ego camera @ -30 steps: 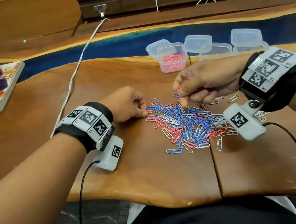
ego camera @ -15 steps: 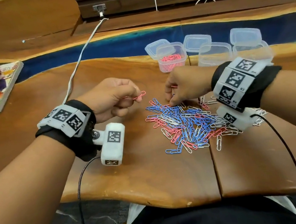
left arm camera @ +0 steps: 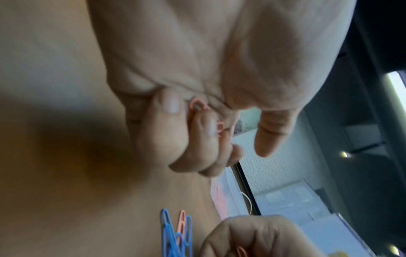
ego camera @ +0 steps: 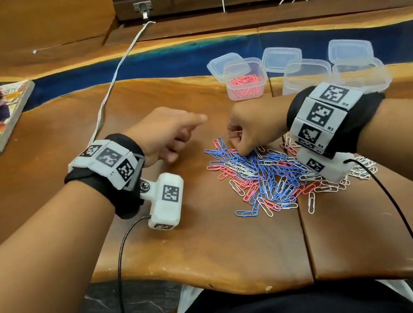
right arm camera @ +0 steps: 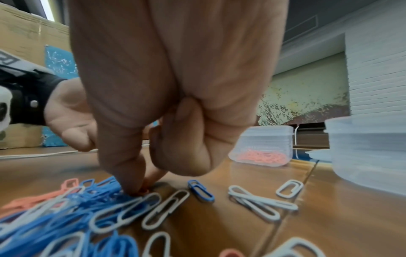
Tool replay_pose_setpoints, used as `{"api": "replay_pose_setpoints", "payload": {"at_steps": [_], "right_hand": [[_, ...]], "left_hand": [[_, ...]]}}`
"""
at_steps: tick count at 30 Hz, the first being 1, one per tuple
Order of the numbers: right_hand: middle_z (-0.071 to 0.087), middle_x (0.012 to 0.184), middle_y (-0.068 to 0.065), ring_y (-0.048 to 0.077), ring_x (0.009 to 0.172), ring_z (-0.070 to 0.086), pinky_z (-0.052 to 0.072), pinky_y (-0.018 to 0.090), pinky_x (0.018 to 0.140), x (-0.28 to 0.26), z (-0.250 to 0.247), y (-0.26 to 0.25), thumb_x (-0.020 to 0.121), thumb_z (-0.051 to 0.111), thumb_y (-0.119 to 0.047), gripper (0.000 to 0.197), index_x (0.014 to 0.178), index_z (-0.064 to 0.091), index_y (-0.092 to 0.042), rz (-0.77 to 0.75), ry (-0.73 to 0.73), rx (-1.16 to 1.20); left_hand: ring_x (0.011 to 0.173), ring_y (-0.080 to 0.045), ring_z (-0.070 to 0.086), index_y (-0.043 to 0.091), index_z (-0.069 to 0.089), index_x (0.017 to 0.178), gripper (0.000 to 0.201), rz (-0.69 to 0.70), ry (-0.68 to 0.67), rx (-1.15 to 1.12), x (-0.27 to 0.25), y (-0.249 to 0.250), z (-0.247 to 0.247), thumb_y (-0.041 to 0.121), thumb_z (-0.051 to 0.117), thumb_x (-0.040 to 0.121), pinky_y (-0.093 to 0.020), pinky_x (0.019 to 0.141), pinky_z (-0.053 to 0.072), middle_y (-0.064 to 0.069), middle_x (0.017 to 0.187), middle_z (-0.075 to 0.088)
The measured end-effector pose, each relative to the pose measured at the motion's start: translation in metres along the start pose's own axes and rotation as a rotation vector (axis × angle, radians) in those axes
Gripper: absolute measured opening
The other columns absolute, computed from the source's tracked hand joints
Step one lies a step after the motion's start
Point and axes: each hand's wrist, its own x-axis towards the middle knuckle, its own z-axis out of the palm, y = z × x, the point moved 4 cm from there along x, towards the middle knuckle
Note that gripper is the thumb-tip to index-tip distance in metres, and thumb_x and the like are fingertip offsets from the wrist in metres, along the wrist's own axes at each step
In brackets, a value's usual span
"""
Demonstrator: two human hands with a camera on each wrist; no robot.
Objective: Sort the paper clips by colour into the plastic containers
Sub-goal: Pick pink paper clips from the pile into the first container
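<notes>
**Both hands at the clip pile**

The paper clips (ego camera: 269, 173), blue, pink and white, lie flat on the wooden table (ego camera: 214, 249) pointing every way; no shared long axis. The right hand (ego camera: 254, 127) pinches down on a pink clip (right arm camera: 144, 190) at the pile's far edge. The left hand (ego camera: 167, 135), just left of the pile, holds pink clips (left arm camera: 197, 104) under curled fingers. Behind stand clear tubs; one tub (ego camera: 246, 78) holds pink clips, with lids (ego camera: 225, 63) beside. A white cable (ego camera: 114, 81) and a book (ego camera: 6, 116) lie left.
</notes>
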Motion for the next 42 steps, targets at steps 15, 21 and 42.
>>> {"api": "replay_pose_setpoints", "payload": {"at_steps": [15, 21, 42], "right_hand": [[0.034, 0.053, 0.004, 0.014, 0.041, 0.024, 0.023, 0.016, 0.042, -0.021, -0.007, 0.018, 0.08, 0.044, -0.006, 0.016, 0.068, 0.041, -0.015, 0.221, -0.053, 0.737], [0.032, 0.053, 0.003, 0.009, 0.039, 0.02, 0.014, 0.01, 0.037, -0.038, -0.008, 0.025, 0.081, 0.03, -0.007, 0.016, 0.072, 0.037, -0.018, 0.176, -0.146, 1.298], [0.033, 0.052, -0.004, 0.004, 0.036, 0.025, 0.013, 0.013, 0.029, -0.047, -0.007, 0.04, 0.091, 0.041, -0.006, 0.01, 0.087, 0.047, -0.013, 0.302, 0.033, 1.435]], "left_hand": [[0.052, -0.005, 0.046, 0.022, 0.068, 0.084, 0.01, 0.361, -0.011, 0.903, 0.024, 0.028, 0.027, 0.021, 0.076, 0.078, -0.021, 0.052, 0.034, 0.01, 0.057, 0.052], [0.066, -0.014, 0.048, 0.022, 0.051, 0.07, 0.021, 0.334, -0.093, 1.165, 0.031, 0.028, 0.034, 0.02, 0.063, 0.088, -0.025, 0.057, 0.032, 0.01, 0.067, 0.051], [0.076, -0.029, 0.046, 0.012, 0.039, 0.087, 0.013, 0.287, -0.068, 1.275, 0.011, 0.02, 0.043, 0.023, 0.041, 0.092, -0.03, 0.069, 0.036, -0.013, 0.091, 0.057]]}}
